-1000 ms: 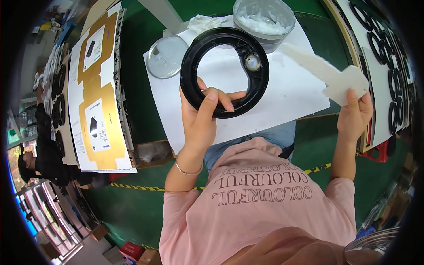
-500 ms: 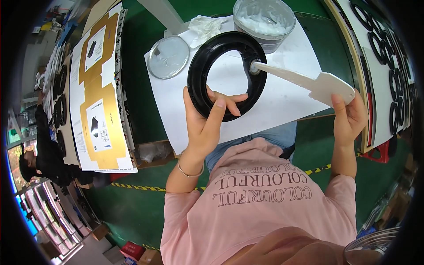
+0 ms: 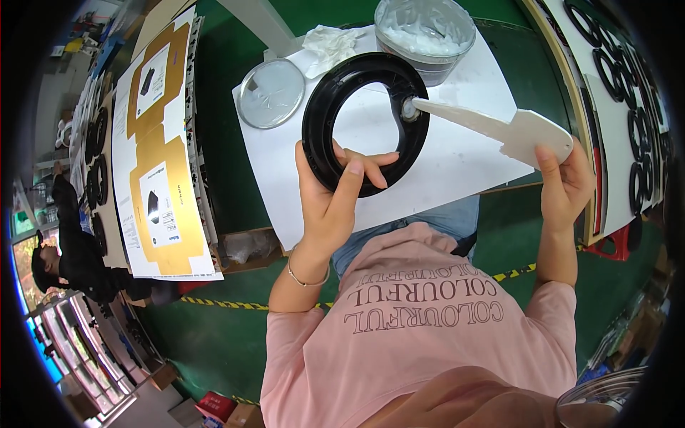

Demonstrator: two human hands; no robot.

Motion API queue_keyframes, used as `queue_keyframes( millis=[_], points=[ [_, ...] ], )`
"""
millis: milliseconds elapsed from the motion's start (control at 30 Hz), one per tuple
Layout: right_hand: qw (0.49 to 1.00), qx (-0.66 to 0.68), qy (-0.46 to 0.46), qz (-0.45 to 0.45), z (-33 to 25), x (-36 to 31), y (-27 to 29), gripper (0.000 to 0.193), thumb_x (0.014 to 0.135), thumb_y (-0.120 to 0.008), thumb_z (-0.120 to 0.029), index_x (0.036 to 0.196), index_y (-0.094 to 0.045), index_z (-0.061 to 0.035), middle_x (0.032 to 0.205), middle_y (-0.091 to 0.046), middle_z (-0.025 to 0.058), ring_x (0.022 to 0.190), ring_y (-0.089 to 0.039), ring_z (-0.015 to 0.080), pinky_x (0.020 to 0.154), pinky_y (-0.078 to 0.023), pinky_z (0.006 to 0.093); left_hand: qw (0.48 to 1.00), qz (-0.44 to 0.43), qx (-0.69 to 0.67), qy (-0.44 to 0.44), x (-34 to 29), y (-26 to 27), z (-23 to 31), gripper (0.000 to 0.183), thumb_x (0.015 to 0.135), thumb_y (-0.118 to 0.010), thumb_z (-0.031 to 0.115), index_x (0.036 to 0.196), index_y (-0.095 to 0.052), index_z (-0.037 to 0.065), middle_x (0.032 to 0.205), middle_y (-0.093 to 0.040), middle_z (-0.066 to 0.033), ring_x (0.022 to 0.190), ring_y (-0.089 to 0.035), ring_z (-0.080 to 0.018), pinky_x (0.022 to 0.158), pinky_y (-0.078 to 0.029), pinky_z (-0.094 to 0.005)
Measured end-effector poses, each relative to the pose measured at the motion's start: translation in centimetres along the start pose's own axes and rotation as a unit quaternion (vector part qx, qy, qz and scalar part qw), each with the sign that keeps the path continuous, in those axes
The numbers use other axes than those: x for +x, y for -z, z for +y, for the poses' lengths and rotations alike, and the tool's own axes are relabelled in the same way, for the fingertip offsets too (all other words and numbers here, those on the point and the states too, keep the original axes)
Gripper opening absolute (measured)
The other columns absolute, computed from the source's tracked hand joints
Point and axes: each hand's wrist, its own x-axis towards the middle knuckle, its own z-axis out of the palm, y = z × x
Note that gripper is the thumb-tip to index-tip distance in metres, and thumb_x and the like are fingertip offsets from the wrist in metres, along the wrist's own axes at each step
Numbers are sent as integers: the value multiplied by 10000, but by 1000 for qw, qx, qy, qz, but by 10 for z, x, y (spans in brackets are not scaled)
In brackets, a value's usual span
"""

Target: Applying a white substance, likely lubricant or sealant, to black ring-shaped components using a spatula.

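Note:
My left hand [image 3: 335,182] grips the lower rim of a black plastic ring [image 3: 319,128], its thumb in front and some fingers through the opening. The ring is held up above the white-covered table. A flat white spatula [image 3: 492,128] is pinched at its wide end by my right hand [image 3: 565,175]. Its narrow tip touches, or nearly touches, a round spot with pale paste [image 3: 410,109] on the ring's right side. Behind the ring stands a clear tub [image 3: 428,39] of whitish grease. A round clear lid [image 3: 272,94] lies to the left of the ring.
Crumpled white tissue [image 3: 330,48] lies between lid and tub. At left, printed gold-and-white card sheets [image 3: 160,189] are stacked. More black rings [image 3: 610,75] lie on a board at right. A person in dark clothes [image 3: 78,267] is at far left.
The spatula tip has shifted slightly up and right on the ring's round spot, leaving more pale paste visible. The ring has moved very little, and both hands keep their grip.

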Motion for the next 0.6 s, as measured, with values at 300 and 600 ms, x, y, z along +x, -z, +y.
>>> queue_keyframes(
  millis=[300, 600],
  points=[
    [1000, -1, -13, 5, -1, -2, 1, 187, 810, -606, -43, 951, -561, 72, 790, -589, 60, 705, -523, 84, 633, -408, 180, 1000, 3, 4, 1, 0, 0, 0, 142, 868, -369, -46, 938, -297, 55, 706, -479, -77, 657, -573, -157, 806, -485, -439],
    [995, -52, 78, 17, 0, 2, 2, 177, 802, -602, -20, 953, -575, 68, 801, -606, 86, 702, -536, 109, 619, -421, 198, 1000, 1, -8, -7, 0, 3, 0, 138, 871, -365, -42, 942, -298, 56, 706, -480, -78, 652, -569, -157, 802, -484, -449]
  ],
)
